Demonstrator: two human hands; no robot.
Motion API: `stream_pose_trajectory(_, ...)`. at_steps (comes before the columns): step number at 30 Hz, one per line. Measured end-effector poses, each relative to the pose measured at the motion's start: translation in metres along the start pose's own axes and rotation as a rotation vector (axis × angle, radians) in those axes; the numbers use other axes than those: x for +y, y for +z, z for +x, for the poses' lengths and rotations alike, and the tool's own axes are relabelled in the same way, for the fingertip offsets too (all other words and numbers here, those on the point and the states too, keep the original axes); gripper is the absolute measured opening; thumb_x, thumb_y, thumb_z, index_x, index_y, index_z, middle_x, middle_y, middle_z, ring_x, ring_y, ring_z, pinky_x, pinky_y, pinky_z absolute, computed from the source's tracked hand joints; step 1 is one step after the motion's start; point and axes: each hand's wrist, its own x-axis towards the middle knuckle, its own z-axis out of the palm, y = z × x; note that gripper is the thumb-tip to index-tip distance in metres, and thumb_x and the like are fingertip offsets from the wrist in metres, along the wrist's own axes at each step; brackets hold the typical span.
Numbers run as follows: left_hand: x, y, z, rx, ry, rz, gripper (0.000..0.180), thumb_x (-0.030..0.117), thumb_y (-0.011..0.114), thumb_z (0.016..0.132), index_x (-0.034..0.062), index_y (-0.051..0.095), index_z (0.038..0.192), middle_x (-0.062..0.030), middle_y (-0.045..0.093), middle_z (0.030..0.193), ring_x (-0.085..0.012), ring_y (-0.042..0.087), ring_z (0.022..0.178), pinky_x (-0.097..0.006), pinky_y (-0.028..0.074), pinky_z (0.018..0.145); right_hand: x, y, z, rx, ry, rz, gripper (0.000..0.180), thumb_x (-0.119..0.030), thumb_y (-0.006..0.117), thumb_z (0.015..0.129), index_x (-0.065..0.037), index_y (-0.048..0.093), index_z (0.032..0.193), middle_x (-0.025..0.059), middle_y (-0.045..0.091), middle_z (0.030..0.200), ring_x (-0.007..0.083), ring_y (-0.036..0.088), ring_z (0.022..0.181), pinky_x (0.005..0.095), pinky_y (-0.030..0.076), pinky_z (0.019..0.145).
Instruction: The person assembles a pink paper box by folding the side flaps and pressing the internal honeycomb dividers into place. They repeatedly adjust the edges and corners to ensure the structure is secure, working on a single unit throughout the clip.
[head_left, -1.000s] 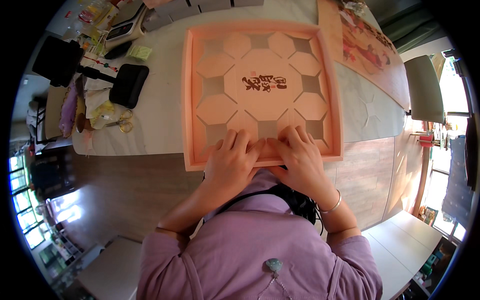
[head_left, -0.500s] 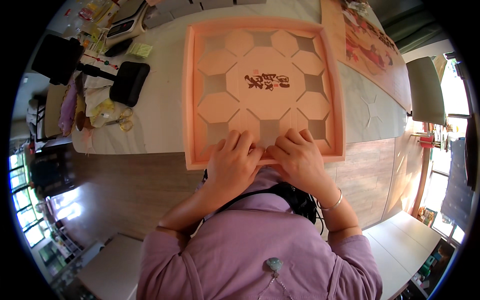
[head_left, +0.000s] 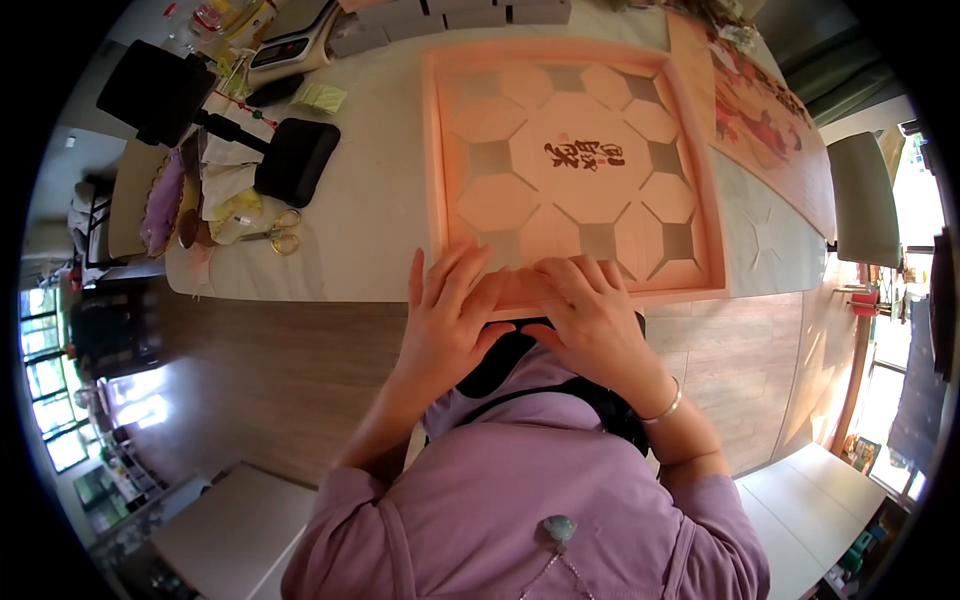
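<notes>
The surface is a pale, long top running across the upper half of the view, with wood flooring below its near edge.

The square tray is the largest item on it: a salmon-pink box insert with a raised rim, divided into octagonal and small square compartments around a central octagon bearing dark printed characters. It lies flat at the near edge of the surface, directly in front of the person, its near rim at or slightly past that edge.

Beside the tray on the right lies a printed pink lid, flat, just beside the tray's right rim.

To the left, well apart from the tray: a black pouch, a black stand or screen, crumpled cloth and paper, a pair of yellow-handled scissors, a yellow-green pad, and a scale-like device.

The left hand lies palm down on the near rim of the tray, fingers spread and extended onto the insert, grasping nothing visible. The right hand lies likewise, fingers flat and slightly curled over the near rim, just beside the left hand; a thin bracelet sits at its wrist. Whether either hand pinches the rim underneath cannot be told.
</notes>
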Motion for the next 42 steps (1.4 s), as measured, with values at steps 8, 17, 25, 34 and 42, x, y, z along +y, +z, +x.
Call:
stream_pose_trajectory(8,0.000,0.003,0.005,0.004,-0.032,-0.026,0.041,0.017,0.078,0.082,0.0071,0.072,0.122,-0.0110,0.049,0.153,-0.0359,0.039,0.147,-0.066,0.027,0.117,0.001,0.012,0.014,-0.021,0.015,-0.039,0.043,-0.018,0.082,0.071,-0.004,0.072,0.110,0.0063,0.057,0.099,0.0264,0.057,0.095,0.0390,0.043,0.078)
stream_pose_trajectory(17,0.002,0.000,0.010,-0.025,-0.062,-0.041,0.019,0.016,0.082,0.077,0.0096,0.077,0.094,-0.0091,0.055,0.149,-0.0388,0.038,0.148,-0.068,0.025,0.117,0.002,0.011,0.016,-0.108,-0.022,-0.042,0.027,-0.012,0.077,0.069,-0.009,0.074,0.096,0.0046,0.054,0.093,0.0248,0.054,0.092,0.0381,0.042,0.078)
stream_pose_trajectory(25,0.003,-0.002,0.011,0.014,-0.051,-0.053,0.020,0.022,0.082,0.079,0.0112,0.078,0.095,-0.0089,0.057,0.146,-0.0355,0.041,0.147,-0.066,0.020,0.120,0.003,0.018,0.011,-0.056,-0.084,-0.099,0.029,-0.015,0.077,0.073,-0.008,0.073,0.101,0.0039,0.055,0.093,0.0239,0.056,0.090,0.0382,0.046,0.079)
stream_pose_trajectory(34,-0.002,-0.007,0.002,0.013,0.046,0.026,0.030,0.029,0.086,0.076,0.0128,0.080,0.100,-0.0059,0.062,0.139,-0.0332,0.048,0.141,-0.067,0.015,0.122,0.006,-0.004,-0.016,-0.015,-0.133,-0.030,0.035,-0.018,0.077,0.077,-0.008,0.071,0.110,0.0046,0.062,0.105,0.0244,0.061,0.096,0.0396,0.048,0.085)
stream_pose_trajectory(42,0.050,-0.010,0.029,0.007,0.150,-0.033,0.055,0.033,0.090,0.067,0.0092,0.072,0.114,-0.0063,0.063,0.130,-0.0321,0.053,0.131,-0.060,0.026,0.117,0.073,-0.091,-0.074,0.033,0.207,-0.132,0.044,-0.022,0.089,0.069,-0.007,0.072,0.106,0.0057,0.067,0.116,0.0301,0.060,0.107,0.0434,0.045,0.093)
